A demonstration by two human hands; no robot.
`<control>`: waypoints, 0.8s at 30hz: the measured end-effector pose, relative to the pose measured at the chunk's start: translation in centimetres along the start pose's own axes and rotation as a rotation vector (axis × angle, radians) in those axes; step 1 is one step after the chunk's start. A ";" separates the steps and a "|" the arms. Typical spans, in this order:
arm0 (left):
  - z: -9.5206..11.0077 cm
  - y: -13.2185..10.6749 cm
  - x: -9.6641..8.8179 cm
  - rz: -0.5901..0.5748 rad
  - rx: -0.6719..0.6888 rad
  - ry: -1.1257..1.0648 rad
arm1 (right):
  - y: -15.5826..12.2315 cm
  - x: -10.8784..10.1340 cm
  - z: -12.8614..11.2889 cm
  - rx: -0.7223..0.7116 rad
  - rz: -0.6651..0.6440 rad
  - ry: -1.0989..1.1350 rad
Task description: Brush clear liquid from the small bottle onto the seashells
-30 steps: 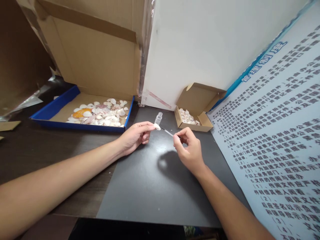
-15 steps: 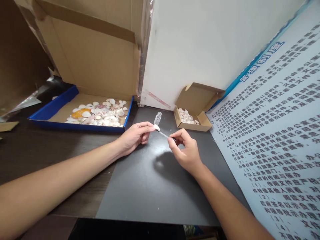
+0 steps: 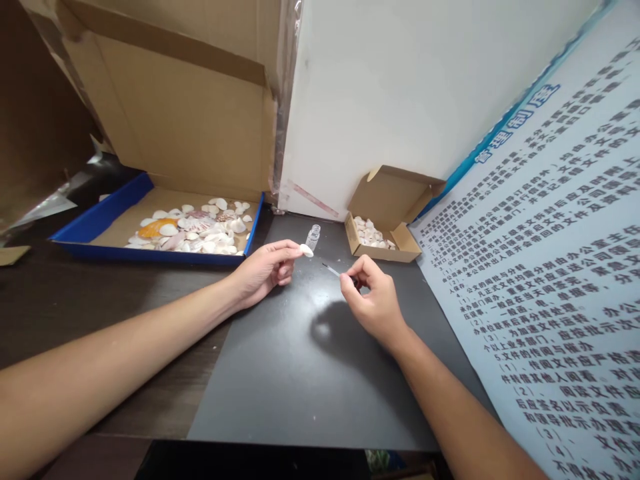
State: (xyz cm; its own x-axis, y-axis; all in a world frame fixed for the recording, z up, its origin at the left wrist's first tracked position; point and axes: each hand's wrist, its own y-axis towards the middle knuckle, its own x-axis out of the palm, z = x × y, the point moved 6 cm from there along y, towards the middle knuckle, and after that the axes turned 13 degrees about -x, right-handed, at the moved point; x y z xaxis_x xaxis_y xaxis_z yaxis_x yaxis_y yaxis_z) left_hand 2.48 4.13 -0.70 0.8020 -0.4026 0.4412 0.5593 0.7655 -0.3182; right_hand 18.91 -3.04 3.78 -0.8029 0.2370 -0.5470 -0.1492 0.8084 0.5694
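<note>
Between the thumb and fingers of my left hand (image 3: pixel 273 267) a small white seashell (image 3: pixel 307 251) is pinched at its edge. My right hand (image 3: pixel 370 290) grips a thin applicator brush (image 3: pixel 331 269) by its dark cap, which the fingers partly cover. The brush's dark tip points toward the shell, with a short gap between them. Just behind the shell stands a small clear glass bottle (image 3: pixel 313 236), its mouth uncovered.
A blue-edged cardboard box (image 3: pixel 75 241) with many shells, one of them orange (image 3: pixel 156 227), lies open at the left. A smaller cardboard box (image 3: pixel 385 255) of shells is at the back right. A white panel (image 3: pixel 400 87) and a printed sheet (image 3: pixel 560 267) border the grey mat (image 3: pixel 280 387).
The brush tip has come away from the shell, as my right hand moved slightly right. My left hand has turned the shell so more of its face shows.
</note>
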 end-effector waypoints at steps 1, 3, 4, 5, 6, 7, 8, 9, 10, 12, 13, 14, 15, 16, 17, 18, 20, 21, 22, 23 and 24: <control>0.0 0.0 0.0 0.006 0.002 0.004 | 0.0 0.0 -0.1 -0.016 -0.004 0.021; 0.0 0.0 0.0 0.011 -0.001 0.035 | 0.0 0.3 -0.3 -0.034 -0.029 0.051; 0.0 0.0 0.0 0.008 -0.003 0.053 | 0.0 0.4 -0.2 -0.025 -0.045 0.048; -0.1 0.0 0.1 0.004 -0.005 0.070 | -0.1 0.5 -0.1 -0.008 -0.057 0.034; -0.1 0.0 0.1 0.001 -0.004 0.081 | -0.1 0.5 0.1 0.014 -0.064 0.014; -0.1 -0.1 0.1 -0.001 -0.003 0.087 | -0.1 0.5 0.3 0.031 -0.063 -0.002; -0.2 -0.1 0.1 0.000 -0.002 0.091 | -0.1 0.5 0.4 0.039 -0.058 -0.008; -0.2 -0.1 0.1 0.000 -0.002 0.094 | -0.1 0.4 0.4 0.034 -0.055 0.000; -0.2 0.0 0.1 0.001 -0.004 0.097 | -0.1 0.4 0.3 0.017 -0.054 0.019; -0.2 -0.1 0.1 0.000 -0.009 0.104 | 0.0 0.5 0.0 -0.023 -0.059 0.058; -0.2 -0.1 0.2 -0.001 -0.010 0.108 | 0.0 0.5 -0.1 -0.032 -0.063 0.061; -0.2 -0.1 0.2 0.000 -0.011 0.110 | 0.0 0.6 -0.1 -0.029 -0.068 0.049; -0.2 -0.1 0.2 0.000 -0.010 0.110 | 0.0 0.5 0.0 -0.016 -0.069 0.028; -0.2 -0.1 0.2 0.000 -0.010 0.108 | 0.0 0.5 0.1 0.002 -0.067 0.006; -0.2 -0.1 0.2 0.000 -0.008 0.104 | 0.0 0.5 0.2 0.017 -0.062 -0.010; -0.1 -0.1 0.2 0.000 -0.009 0.099 | 0.0 0.4 0.3 0.023 -0.056 -0.016; -0.2 -0.1 0.2 -0.001 -0.011 0.094 | 0.0 0.4 0.2 0.005 -0.053 0.010; -0.2 -0.1 0.2 -0.002 -0.013 0.096 | 0.0 0.5 0.1 -0.010 -0.059 0.029; -0.2 -0.1 0.2 -0.002 -0.015 0.100 | 0.0 0.5 0.0 -0.019 -0.068 0.040; -0.2 0.0 0.2 -0.002 -0.014 0.105 | 0.0 0.6 0.0 -0.019 -0.075 0.037; -0.2 0.0 0.1 0.000 -0.012 0.108 | 0.0 0.6 0.1 -0.011 -0.079 0.019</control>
State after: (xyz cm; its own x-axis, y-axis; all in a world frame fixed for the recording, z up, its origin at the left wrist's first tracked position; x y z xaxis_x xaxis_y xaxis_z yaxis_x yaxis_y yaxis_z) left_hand 2.63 3.96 -0.82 0.8196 -0.4550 0.3482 0.5612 0.7599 -0.3281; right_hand 18.47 -2.85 3.45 -0.7993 0.1622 -0.5787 -0.2186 0.8185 0.5313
